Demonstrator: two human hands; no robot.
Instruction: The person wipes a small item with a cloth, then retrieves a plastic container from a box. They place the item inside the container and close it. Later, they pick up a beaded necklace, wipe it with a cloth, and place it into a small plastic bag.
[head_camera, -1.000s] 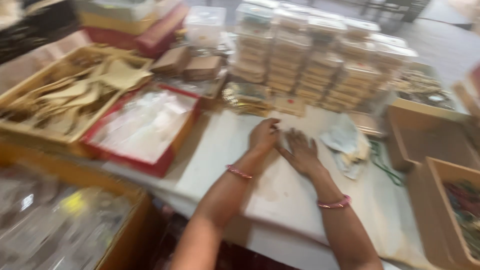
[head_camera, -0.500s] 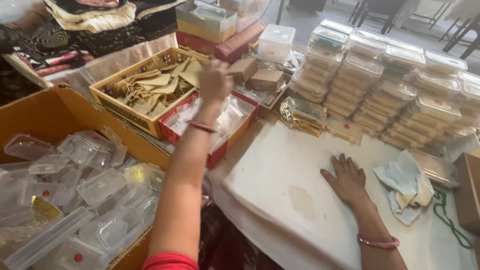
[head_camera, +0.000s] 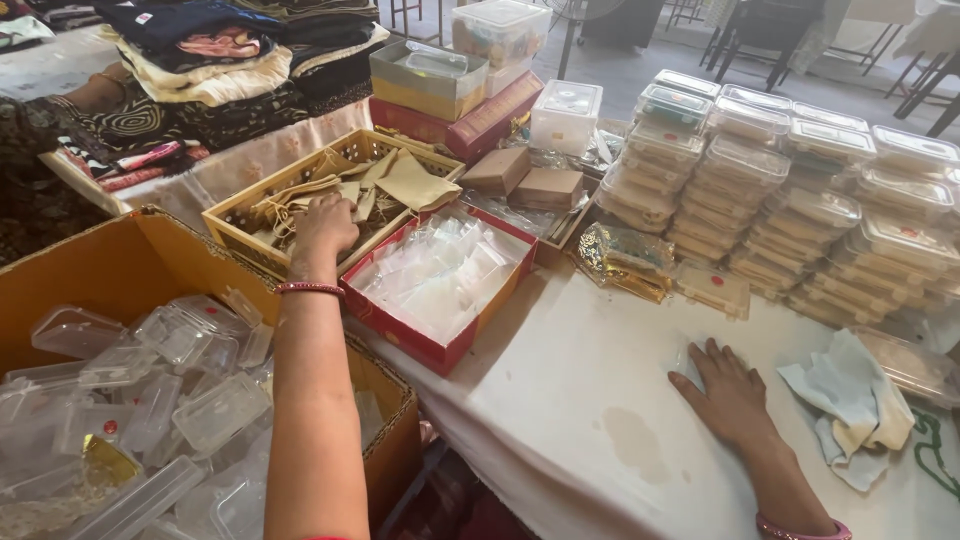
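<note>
Where it hovered — left hand (head_camera: 323, 226) lower.

We count two hands: our left hand (head_camera: 325, 225) in the basket (head_camera: 232, 222) of tan pouches, our right hand (head_camera: 728, 395) flat on the desk (head_camera: 560, 400) right of the red tray (head_camera: 432, 345). Behind the tray sit two brown boxes (head_camera: 525, 178). One cardboard carton (head_camera: 130, 260) lies left of it. One cloth (head_camera: 850, 400) lies far right. The stacked clear boxes (head_camera: 790, 190) are too many to count surely.
</note>
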